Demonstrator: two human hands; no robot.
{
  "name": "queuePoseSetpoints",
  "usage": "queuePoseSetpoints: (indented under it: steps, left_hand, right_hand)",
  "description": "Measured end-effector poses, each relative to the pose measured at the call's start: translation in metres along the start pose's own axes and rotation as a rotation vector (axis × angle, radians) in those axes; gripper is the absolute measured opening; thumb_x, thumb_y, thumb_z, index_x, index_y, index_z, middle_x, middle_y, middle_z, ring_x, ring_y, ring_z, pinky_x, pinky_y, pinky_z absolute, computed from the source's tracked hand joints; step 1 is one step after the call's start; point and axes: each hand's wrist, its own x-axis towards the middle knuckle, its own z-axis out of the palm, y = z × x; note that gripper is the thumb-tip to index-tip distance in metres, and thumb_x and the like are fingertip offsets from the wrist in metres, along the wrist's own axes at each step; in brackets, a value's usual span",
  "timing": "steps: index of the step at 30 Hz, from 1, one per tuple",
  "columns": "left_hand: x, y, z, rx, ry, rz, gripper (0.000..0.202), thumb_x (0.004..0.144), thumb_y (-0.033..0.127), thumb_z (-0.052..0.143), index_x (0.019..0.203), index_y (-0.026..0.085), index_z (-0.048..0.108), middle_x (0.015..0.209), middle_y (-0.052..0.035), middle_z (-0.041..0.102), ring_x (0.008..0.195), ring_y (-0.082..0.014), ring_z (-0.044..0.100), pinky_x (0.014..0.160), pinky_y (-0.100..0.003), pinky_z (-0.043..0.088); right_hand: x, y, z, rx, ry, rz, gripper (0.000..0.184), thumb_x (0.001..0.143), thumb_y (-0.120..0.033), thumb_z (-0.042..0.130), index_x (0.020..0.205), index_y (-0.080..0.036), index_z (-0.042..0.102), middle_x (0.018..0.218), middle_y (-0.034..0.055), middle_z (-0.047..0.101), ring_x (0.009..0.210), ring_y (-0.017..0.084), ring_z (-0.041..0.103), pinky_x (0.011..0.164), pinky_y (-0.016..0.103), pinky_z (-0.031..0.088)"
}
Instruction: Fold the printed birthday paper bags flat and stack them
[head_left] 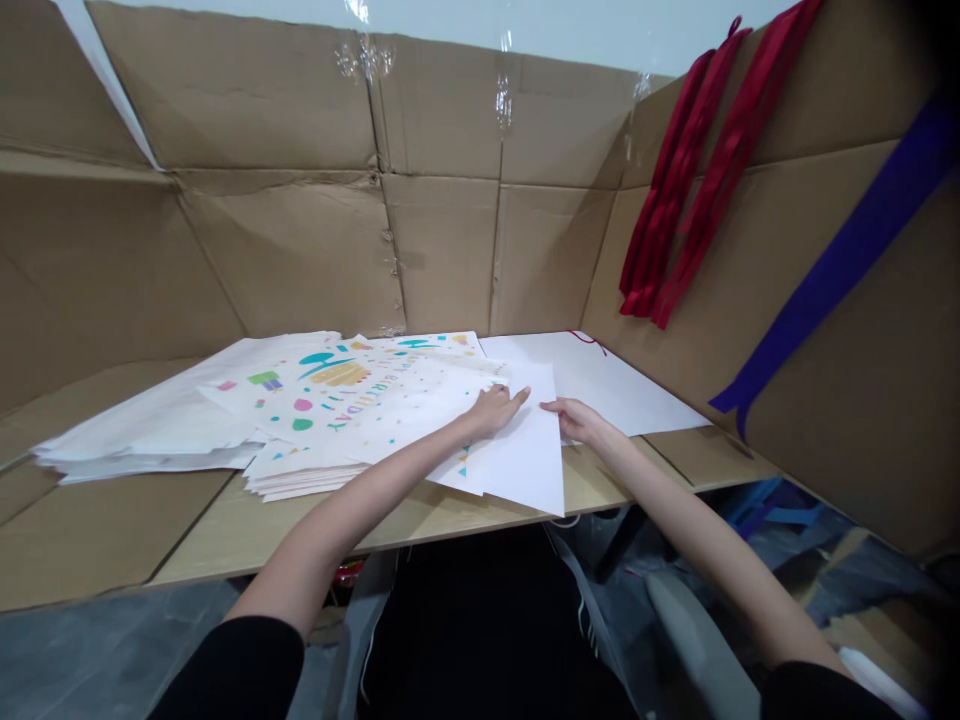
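Observation:
My left hand (496, 410) rests where a white sheet printed with "Happy Birthday" (405, 425) meets a plain white sheet (525, 470). Its thumb sticks out to the right, apart from the other fingers, which are partly hidden. At the plain sheet's right edge, my right hand (577, 418) is closed in a pinch on that sheet. The plain sheet's left part overlaps the printed one, and its lower corner reaches the table's front edge. Under the printed sheet lies a stack of similar ones (300, 485).
Another white stack (150, 420) lies left. A larger white sheet (622, 385) with a red cord (589, 340) on it lies right. Cardboard walls (277, 250) enclose the table (217, 545). Red ribbons (705, 190) and a blue strip (832, 270) hang on the right wall.

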Motion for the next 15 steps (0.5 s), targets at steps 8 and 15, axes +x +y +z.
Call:
queuePoseSetpoints:
  steps: [8,15]
  left_hand:
    - [0.009,0.038,-0.017,0.210,0.115,-0.076,0.057,0.091,0.043,0.028,0.110,0.002,0.063,0.122,-0.0227,0.057,0.119,-0.0315,0.048,0.101,-0.039,0.032]
    - [-0.002,0.058,-0.025,0.344,0.110,0.038,0.062,0.093,0.047,0.024,0.115,0.002,0.061,0.126,-0.0212,0.054,0.125,-0.0323,0.039,0.107,-0.045,0.020]
  right_hand:
    - [0.002,0.000,-0.002,-0.054,0.168,-0.145,0.035,0.067,0.004,0.053,0.096,-0.015,0.053,0.086,0.0074,0.070,0.080,0.021,0.068,0.076,0.033,0.056]
    - [-0.004,-0.009,-0.017,-0.051,0.040,-0.256,0.035,0.065,-0.004,0.063,0.097,-0.016,0.057,0.089,0.0077,0.071,0.076,0.020,0.068,0.073,0.032,0.056]
